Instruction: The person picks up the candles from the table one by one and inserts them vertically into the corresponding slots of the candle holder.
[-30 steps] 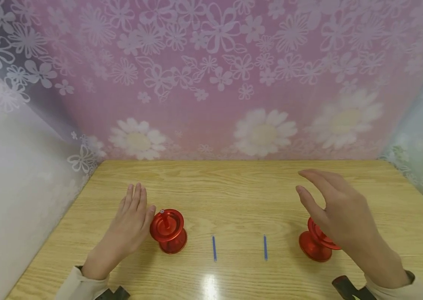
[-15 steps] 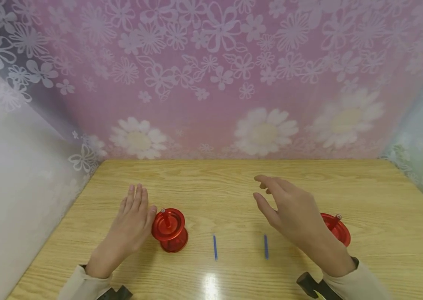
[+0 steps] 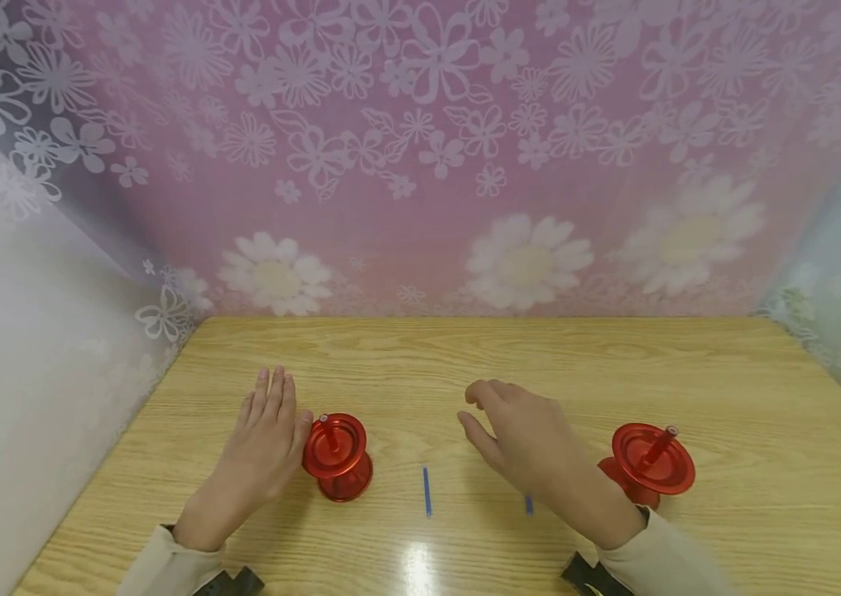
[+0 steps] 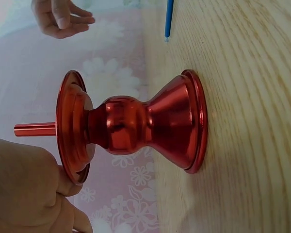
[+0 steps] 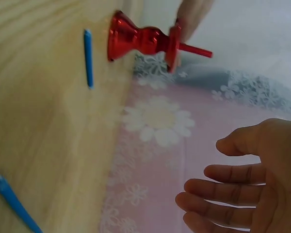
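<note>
A red metal candlestick point(image 3: 346, 482) stands upright on the left, its dish and central tube catching the light. Beside it is my left hand point(image 3: 251, 459), fingers straight and thumb right at the dish rim; the left wrist view shows this candlestick point(image 4: 120, 125) from the side. Over the middle of the table hovers my right hand point(image 3: 528, 434), holding nothing, with thumb and fingers apart. A thin blue stick point(image 3: 427, 493) with a pale tip lies to its left. Another blue stick point(image 3: 529, 506) is partly hidden beneath this hand.
To the right stands a matching red candlestick point(image 3: 677, 473), its base partly covered by the right forearm. The pale wooden table point(image 3: 391, 364) ends at a pink flowered backdrop point(image 3: 406, 248), with whitish panels on both sides.
My right hand has moved left from over the right candlestick to the middle of the table, its fingers bending slightly. That candlestick's dish now shows fully. The left hand stays put.
</note>
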`<state>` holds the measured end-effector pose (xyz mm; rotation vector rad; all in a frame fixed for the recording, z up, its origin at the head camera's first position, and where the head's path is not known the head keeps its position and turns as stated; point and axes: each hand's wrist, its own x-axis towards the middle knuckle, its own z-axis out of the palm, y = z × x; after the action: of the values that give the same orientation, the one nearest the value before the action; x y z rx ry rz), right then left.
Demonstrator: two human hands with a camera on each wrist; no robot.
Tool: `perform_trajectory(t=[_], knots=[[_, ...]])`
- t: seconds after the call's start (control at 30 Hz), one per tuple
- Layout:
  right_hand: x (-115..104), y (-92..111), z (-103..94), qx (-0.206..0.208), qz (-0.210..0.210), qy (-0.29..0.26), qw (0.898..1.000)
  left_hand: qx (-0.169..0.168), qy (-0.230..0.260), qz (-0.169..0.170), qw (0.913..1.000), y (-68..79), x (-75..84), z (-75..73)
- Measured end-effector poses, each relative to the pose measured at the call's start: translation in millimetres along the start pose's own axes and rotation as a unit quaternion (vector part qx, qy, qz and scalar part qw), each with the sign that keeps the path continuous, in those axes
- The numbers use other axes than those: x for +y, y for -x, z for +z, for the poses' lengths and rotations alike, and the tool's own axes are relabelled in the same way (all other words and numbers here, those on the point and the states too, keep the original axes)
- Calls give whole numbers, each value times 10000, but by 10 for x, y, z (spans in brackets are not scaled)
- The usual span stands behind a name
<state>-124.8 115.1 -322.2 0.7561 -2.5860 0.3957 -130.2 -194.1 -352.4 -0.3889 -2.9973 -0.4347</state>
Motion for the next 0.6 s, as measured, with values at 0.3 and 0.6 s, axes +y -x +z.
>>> perform_trajectory(t=[0.3,0.6], knots=[[-94,-18,174,-848,300,187,9958,33,-104,59,9999,-13,4,8],[-272,-5,380,-1738,280,403,9835,139,-198,157,9996,-11,5,-16]])
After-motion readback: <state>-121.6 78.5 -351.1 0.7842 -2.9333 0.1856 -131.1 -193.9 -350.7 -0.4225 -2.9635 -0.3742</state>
